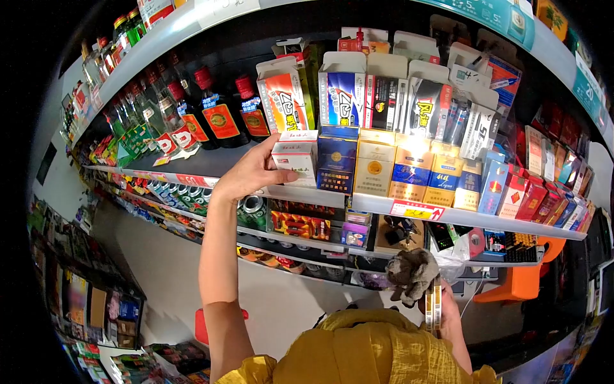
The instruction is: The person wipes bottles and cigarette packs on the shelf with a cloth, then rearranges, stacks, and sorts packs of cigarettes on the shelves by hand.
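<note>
My left hand (249,171) reaches up to the shelf with its fingers round a white cigarette pack (295,150) at the left end of the front row. Its thumb presses the pack's lower front. Touching or close beside it stands a dark blue cigarette pack (336,157), then a cream one with a gold emblem (375,166). Low at the right, my right hand (450,313) holds gold-and-white cigarette packs (433,308), seen edge-on, together with a bunched grey-brown cloth (412,275). Most of its fingers are hidden behind these.
Dark bottles with red caps (220,115) stand left of the packs. Opened display boxes (342,96) line the back of the shelf. The grey shelf edge (307,195) runs below, over drink cans (254,208). An orange stool-like object (518,281) stands at the right.
</note>
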The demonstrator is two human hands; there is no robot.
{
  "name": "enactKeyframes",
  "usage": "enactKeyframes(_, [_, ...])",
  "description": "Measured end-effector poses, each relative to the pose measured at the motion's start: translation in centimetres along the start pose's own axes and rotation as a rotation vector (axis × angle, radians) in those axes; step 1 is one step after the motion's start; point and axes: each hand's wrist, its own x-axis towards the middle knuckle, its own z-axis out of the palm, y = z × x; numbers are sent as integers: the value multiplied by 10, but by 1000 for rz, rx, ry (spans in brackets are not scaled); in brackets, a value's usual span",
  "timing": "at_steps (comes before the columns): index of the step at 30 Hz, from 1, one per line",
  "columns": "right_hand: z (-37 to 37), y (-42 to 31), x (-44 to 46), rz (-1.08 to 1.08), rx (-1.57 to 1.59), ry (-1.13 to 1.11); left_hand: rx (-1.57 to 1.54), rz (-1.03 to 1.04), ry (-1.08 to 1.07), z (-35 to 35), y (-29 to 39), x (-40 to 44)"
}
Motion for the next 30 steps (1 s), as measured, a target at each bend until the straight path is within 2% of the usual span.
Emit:
enactKeyframes(7, [-1, 2, -7, -79, 38, 11, 50, -4, 22, 0, -7, 2])
enactKeyframes(11, [-6, 3, -2, -51, 109, -124, 92, 10, 22, 1, -11, 6])
enactKeyframes(14, [9, -5, -6, -47, 70, -22, 51, 3, 17, 1, -12, 6])
enactKeyframes(16, [10, -9, -5, -40, 59, -85, 17, 14, 20, 3, -14, 5])
enactKeyframes(18, [4, -2, -5, 2, 14, 62, 21, -16, 6, 4, -10, 3])
enactKeyframes(24, [8, -5, -3, -33, 65, -80, 42, 1, 27, 4, -13, 5])
enactKeyframes(26, [17, -8, -3, -89, 109, -47, 11, 14, 36, 7, -14, 4])
enactKeyframes(28, [25, -17, -4, -8, 16, 33, 36, -19, 45, 7, -11, 3])
enactKeyframes(30, [34, -25, -11, -20, 62, -6, 42, -40, 37, 5, -16, 2])
